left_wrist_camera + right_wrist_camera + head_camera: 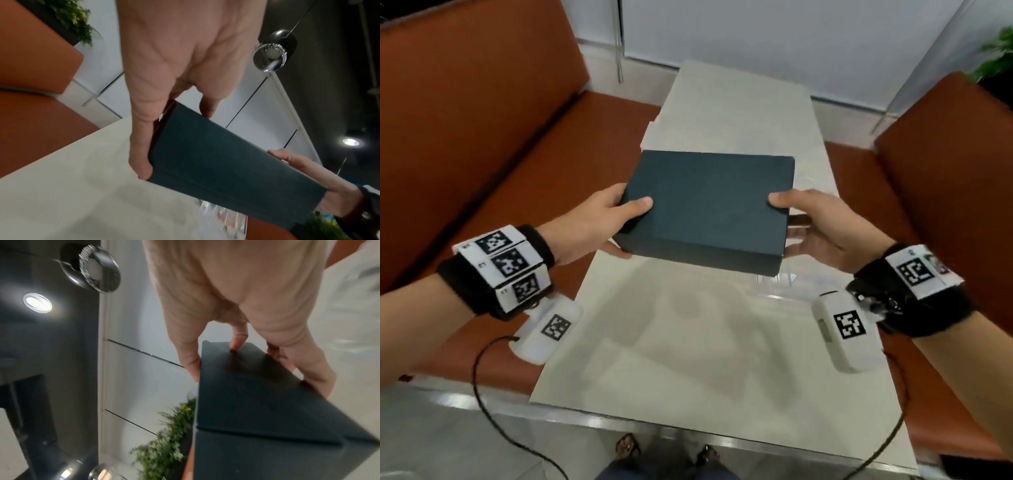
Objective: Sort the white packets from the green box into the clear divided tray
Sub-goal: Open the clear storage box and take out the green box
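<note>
The green box [709, 209] is held closed above the pale table [722, 359], so its contents cannot be seen. It is gripped at both short ends: the left hand [599, 222] is clamped on the left end with the thumb on the lid and fingers beneath, and the right hand [815, 226] is clamped on the right end likewise. A clear divided tray [777, 277] is glimpsed under the box's near right corner; what lies in it cannot be told. The table is flanked by orange benches [482, 154], with a white wall behind. The box is seen as dark green, matte and flat
</note>
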Action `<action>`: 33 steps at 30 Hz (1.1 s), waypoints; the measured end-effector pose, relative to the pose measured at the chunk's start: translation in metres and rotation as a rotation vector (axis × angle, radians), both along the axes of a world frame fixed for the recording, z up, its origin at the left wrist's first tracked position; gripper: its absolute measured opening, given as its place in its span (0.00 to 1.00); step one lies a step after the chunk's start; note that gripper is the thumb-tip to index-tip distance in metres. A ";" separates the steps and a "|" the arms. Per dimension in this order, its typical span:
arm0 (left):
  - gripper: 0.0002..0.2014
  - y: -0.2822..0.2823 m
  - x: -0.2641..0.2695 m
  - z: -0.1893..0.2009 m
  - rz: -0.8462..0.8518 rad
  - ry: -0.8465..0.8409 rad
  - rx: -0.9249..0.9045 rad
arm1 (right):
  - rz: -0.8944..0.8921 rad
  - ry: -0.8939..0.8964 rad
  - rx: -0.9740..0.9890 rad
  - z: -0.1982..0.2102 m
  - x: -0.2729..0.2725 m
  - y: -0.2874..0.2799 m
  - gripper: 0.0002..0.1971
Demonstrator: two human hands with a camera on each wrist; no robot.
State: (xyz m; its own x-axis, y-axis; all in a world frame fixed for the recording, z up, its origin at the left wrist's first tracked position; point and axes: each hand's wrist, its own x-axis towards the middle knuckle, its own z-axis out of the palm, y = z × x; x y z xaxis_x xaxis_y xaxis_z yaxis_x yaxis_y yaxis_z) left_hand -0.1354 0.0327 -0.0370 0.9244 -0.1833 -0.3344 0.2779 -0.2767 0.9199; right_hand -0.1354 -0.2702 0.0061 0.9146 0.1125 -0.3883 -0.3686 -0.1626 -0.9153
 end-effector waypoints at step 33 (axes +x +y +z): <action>0.24 0.022 -0.105 -0.107 0.042 0.292 0.274 | 0.154 0.465 -0.158 -0.137 -0.108 0.019 0.19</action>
State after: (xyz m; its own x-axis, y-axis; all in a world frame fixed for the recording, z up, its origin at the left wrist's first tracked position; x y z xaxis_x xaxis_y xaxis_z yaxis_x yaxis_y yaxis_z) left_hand -0.2400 0.0549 -0.1440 0.7882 -0.0152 -0.6152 0.5327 -0.4836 0.6945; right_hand -0.2435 -0.2515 -0.1313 0.6185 0.1392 -0.7733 -0.6921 -0.3695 -0.6201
